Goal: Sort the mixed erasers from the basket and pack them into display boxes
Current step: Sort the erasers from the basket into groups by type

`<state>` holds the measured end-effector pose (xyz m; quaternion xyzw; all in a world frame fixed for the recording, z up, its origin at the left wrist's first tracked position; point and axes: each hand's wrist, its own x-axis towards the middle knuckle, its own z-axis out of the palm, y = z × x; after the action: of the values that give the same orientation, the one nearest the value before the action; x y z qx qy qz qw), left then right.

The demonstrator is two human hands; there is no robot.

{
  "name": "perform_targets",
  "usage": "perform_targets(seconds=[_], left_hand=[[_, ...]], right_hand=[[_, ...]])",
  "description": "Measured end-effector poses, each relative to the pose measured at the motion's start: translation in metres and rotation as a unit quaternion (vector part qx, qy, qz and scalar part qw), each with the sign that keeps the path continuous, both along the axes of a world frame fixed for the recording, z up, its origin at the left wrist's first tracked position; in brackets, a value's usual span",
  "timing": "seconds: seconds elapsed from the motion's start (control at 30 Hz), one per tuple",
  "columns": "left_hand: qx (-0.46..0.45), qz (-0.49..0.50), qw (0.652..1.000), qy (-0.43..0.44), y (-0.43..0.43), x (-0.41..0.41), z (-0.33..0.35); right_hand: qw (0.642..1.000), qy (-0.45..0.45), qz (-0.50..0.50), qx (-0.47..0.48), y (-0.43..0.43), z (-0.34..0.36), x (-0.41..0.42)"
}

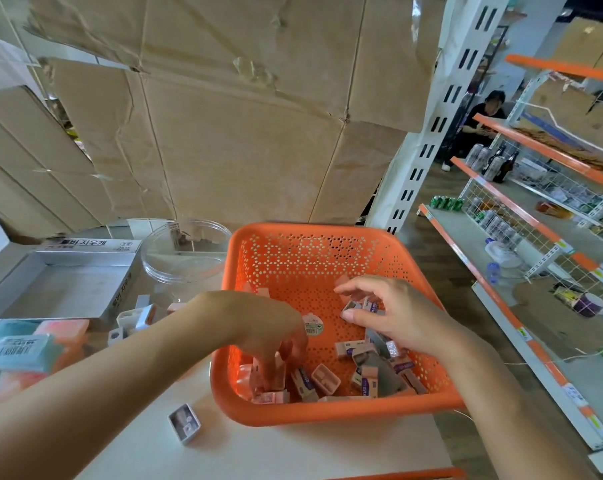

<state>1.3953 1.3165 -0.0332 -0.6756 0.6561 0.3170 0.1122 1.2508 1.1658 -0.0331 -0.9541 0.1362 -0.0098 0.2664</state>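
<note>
An orange perforated basket (313, 258) stands on the white table, with several pink and grey erasers (372, 362) scattered in its near half. My left hand (258, 330) reaches into the near left corner, its fingers curled down among pink erasers (268, 379) and pinching one. My right hand (393, 317) hovers over the basket's right side and holds a small grey eraser (351, 306) between thumb and fingers. A silver display box (61, 285) lies open to the left, with nothing visible inside it.
A clear round tub (185, 251) stands behind the basket's left corner. Small sharpener-like pieces (133, 320) and one loose piece (185, 422) lie on the table. Pastel packs (26, 348) sit at far left. Cardboard rises behind; store shelves (535, 258) stand right.
</note>
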Motion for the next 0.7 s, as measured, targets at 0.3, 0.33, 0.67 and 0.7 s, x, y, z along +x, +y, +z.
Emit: perform_targets(seconds=[0.3,0.33,0.67,0.7], left_hand=[[-0.012,-0.012,1.000,0.000,0.0031,-0.0055,0.0018],[-0.021,-0.009,1.000,0.002,0.0034,-0.0048,0.0010],[-0.041,0.021,0.999,-0.013,0.0046,-0.0012,0.0021],[-0.052,0.028,0.998,-0.006,0.0052,-0.0002,0.0031]], right_hand=[[1.000,0.000,-0.004,0.000,0.0020,0.0014,-0.0026],[1.000,0.001,-0.005,-0.001,0.0022,0.0017,-0.0025],[1.000,0.005,-0.012,0.001,0.0044,0.0031,-0.0022],[1.000,0.004,-0.011,0.000,0.0042,0.0026,-0.0018]])
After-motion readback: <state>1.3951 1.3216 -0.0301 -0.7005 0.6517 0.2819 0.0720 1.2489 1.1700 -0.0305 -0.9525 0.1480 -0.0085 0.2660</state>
